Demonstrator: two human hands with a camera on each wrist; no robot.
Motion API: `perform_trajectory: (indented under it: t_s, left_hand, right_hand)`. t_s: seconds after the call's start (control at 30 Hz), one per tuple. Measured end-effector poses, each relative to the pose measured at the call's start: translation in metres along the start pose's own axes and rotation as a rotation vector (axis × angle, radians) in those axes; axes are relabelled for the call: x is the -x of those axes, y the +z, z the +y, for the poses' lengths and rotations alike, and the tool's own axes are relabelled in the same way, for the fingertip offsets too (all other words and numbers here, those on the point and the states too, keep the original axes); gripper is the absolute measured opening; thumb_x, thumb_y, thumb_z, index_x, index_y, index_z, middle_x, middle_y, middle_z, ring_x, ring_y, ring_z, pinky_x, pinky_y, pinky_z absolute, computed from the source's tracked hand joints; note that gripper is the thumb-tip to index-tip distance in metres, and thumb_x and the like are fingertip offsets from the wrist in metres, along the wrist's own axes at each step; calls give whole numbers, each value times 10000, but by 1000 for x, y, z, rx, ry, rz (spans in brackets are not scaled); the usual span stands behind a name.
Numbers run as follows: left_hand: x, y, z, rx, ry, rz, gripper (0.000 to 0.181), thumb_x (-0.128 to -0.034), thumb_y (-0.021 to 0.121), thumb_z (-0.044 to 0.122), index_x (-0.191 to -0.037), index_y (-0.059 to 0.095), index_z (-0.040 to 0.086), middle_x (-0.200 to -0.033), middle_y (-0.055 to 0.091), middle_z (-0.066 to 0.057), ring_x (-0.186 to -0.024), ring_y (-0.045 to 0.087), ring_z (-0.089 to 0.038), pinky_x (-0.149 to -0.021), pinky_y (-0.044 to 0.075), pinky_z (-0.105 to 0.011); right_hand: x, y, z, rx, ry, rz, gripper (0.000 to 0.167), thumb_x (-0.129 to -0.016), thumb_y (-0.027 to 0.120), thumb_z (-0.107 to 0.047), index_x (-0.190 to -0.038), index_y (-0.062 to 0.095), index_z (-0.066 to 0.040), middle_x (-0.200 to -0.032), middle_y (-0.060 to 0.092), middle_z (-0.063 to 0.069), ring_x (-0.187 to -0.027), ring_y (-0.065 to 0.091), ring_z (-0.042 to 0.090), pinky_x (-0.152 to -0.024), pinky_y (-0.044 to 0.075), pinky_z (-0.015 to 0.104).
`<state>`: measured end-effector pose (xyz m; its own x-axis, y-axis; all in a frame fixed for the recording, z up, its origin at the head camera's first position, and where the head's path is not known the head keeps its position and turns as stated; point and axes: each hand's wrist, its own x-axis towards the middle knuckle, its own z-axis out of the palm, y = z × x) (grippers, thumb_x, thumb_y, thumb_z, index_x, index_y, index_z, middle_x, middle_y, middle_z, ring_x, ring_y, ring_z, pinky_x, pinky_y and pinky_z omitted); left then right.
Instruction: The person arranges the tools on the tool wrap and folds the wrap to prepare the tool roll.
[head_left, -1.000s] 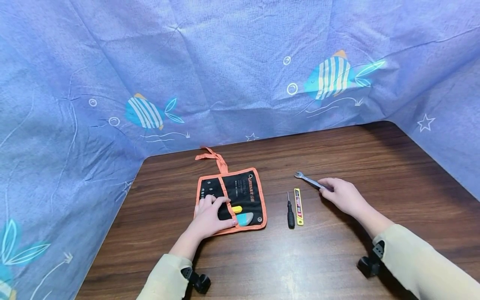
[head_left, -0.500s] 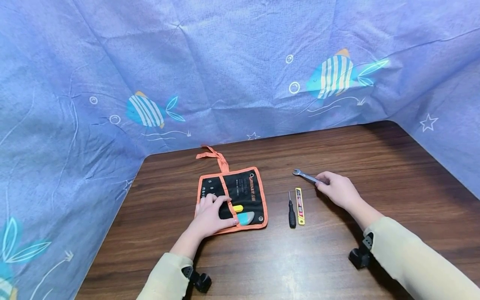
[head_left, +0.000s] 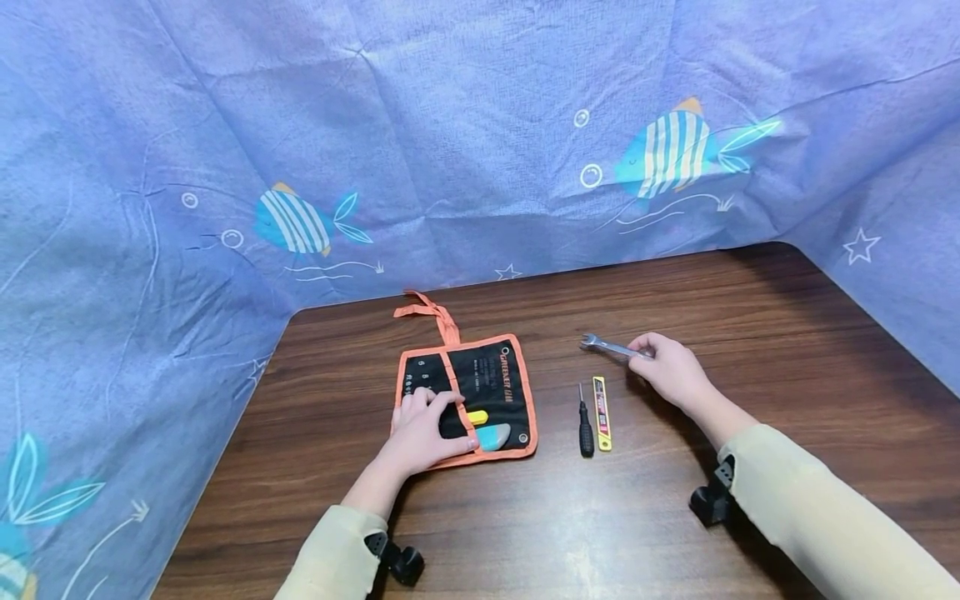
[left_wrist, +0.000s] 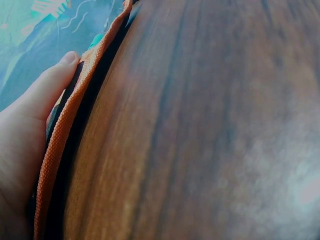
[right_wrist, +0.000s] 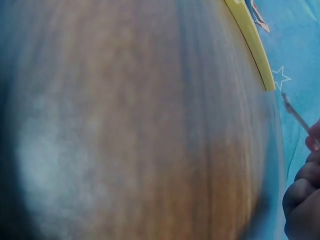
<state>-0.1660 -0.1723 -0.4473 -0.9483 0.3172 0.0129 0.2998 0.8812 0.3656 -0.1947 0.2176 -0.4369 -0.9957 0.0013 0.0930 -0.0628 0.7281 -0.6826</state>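
In the head view a black tool pouch (head_left: 487, 375) with orange edging lies on the table, and the left hand (head_left: 420, 429) rests on its left part, thumb and fingers spread at the pocket's edge. The left wrist view shows that thumb (left_wrist: 52, 85) against the orange edging (left_wrist: 62, 130). A yellow item (head_left: 477, 417) and a teal-and-grey item (head_left: 492, 437) stick out of the pocket. The right hand (head_left: 671, 372) pinches one end of a silver wrench (head_left: 606, 345), whose open jaw points left. Curled fingers (right_wrist: 300, 195) hold it in the right wrist view.
A black screwdriver (head_left: 586, 429) and a narrow yellow packet (head_left: 602, 414) lie side by side between the pouch and the right hand. Orange ties (head_left: 442, 321) extend behind the pouch. Blue fish-patterned cloth (head_left: 480, 150) hangs along the back and sides of the wooden table (head_left: 517, 525).
The right hand has moved left and slightly toward the back with the wrench, which now lies closer to level across the view. The left hand stays on the pouch.
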Motion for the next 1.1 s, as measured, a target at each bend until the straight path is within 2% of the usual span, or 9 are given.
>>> perform_trajectory:
  t_s: [0.2, 0.53, 0.7, 0.93, 1.1]
  left_hand:
    - [-1, 0, -1, -2, -8, 3, 735, -652, 616, 766, -1245, 542, 337, -1052, 444, 7, -962, 346, -207, -792, 286, -402]
    - [1, 1, -1, 9, -8, 2, 728, -650, 642, 745, -1240, 544, 328, -1037, 442, 9, -947, 347, -211, -793, 287, -404]
    - [0, 1, -1, 16, -10, 1, 723, -653, 643, 741, -1237, 543, 328, -1038, 439, 11, -945, 343, -208, -792, 289, -407]
    - [-1, 0, 0, 5, -8, -2, 729, -651, 653, 733, -1240, 547, 317, -1028, 441, -3, -961, 351, -224, -802, 302, -424]
    - [-1, 1, 0, -2, -9, -2, 726, -656, 653, 728, -1241, 546, 312, -1028, 440, -6, -965, 349, -225, -799, 300, -424]
  right_hand:
    - [0, 4, -12, -39, -53, -10, 225, -790, 556, -105, -995, 615, -31, -699, 554, 23, -638, 487, 185, -602, 370, 327]
    - [-4, 22, -34, -81, -134, -108, 210, -803, 581, -116, -999, 634, -62, -751, 557, 20, -649, 466, 175, -606, 375, 324]
    - [-7, 29, -47, -93, -170, -164, 181, -790, 585, -126, -960, 637, -94, -711, 530, 5, -621, 464, 169, -585, 378, 326]
    - [-10, 38, -66, -100, -181, -259, 135, -818, 605, -183, -941, 636, -134, -698, 524, 13, -570, 462, 182, -534, 380, 330]
    - [-12, 46, -78, -83, -208, -307, 118, -823, 607, -188, -925, 643, -140, -687, 573, -8, -586, 491, 171, -588, 385, 322]
